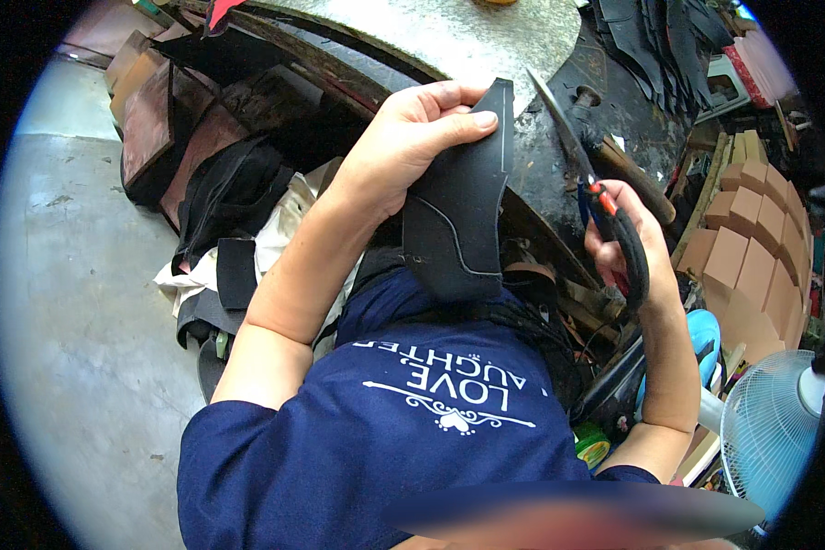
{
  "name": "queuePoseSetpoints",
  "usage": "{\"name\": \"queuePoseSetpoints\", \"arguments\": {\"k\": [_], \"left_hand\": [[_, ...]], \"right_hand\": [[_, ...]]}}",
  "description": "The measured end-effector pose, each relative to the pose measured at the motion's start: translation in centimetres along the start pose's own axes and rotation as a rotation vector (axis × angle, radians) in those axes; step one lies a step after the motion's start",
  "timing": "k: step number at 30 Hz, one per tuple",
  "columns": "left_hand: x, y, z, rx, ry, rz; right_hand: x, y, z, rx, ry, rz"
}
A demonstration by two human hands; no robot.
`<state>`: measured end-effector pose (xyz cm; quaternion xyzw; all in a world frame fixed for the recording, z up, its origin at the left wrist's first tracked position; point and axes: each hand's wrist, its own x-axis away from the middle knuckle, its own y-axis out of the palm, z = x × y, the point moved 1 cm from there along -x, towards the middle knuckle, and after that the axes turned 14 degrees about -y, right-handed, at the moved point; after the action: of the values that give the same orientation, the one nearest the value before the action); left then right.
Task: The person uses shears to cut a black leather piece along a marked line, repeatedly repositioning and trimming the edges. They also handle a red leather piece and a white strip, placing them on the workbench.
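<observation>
My left hand (pixel 411 137) is closed on a flat black piece (pixel 456 197) that looks like cut leather or a similar sheet. The thumb lies on its face near the narrow upper end, and the wide end hangs down in front of my shirt. Pale lines run along one edge and curve across the lower part. In my right hand (pixel 657 249) is a pair of scissors (pixel 601 194) with black-wrapped handles and a bit of red near the pivot. Their blades point up and to the left, apart from the black piece; they look closed or nearly so.
A worktable with a pale worn board (pixel 522 37) stands ahead. Black cut pieces (pixel 646 46) are piled at its far right, near a wooden handle (pixel 637 179). Stacked brown blocks (pixel 742 238) and a fan (pixel 770 431) stand at the right. Dark scraps and white cloth (pixel 284 225) lie left.
</observation>
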<state>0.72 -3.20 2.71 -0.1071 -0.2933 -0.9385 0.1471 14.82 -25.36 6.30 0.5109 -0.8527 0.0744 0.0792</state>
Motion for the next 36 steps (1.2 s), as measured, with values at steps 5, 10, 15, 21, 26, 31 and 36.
{"name": "queuePoseSetpoints", "arguments": {"k": [5,10,15,21,26,31,36], "left_hand": [[0.5,0.3,0.0,-0.014,0.003,-0.015],[0.6,0.6,-0.2,-0.026,0.001,-0.03],[0.8,0.7,-0.2,0.015,0.012,-0.047],[0.9,0.7,-0.3,0.023,0.017,-0.035],[1.0,0.8,-0.4,0.025,0.012,-0.035],[1.1,0.9,-0.5,0.046,0.004,-0.021],[1.0,0.9,-0.6,0.047,0.012,-0.019]], "right_hand": [[0.4,0.3,0.3,0.172,-0.013,-0.063],[0.7,0.7,0.1,0.24,-0.086,-0.09],[0.4,0.6,0.0,0.253,-0.087,-0.108],[0.6,0.7,0.1,0.265,-0.138,-0.079],[0.6,0.7,0.0,0.204,-0.064,-0.085],[0.6,0.6,0.4,0.174,-0.069,-0.092],[0.6,0.6,1.1,0.206,-0.146,-0.109]]}}
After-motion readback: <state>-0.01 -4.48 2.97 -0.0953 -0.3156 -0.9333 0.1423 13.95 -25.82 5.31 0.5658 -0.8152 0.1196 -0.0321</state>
